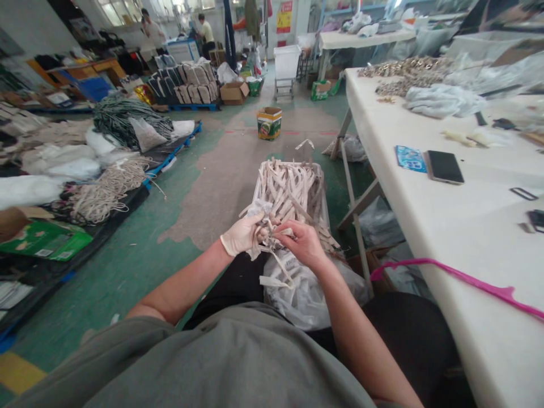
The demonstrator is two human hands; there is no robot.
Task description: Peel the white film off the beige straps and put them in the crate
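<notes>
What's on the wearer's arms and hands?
Left hand: thin, close-fitting off-white glove, cuff ending at the wrist, material unclear. Right hand: no glove visible. Plain grey-green fabric top with short sleeves; forearms bare.

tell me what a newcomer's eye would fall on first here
Probably the magenta strip first, lying across the white table on the right and reaching past its edge. Next, the heap of pale straps in a bin in the middle, just beyond the gloved left hand and the bare right hand. A dark smartphone on the table also stands out.
</notes>
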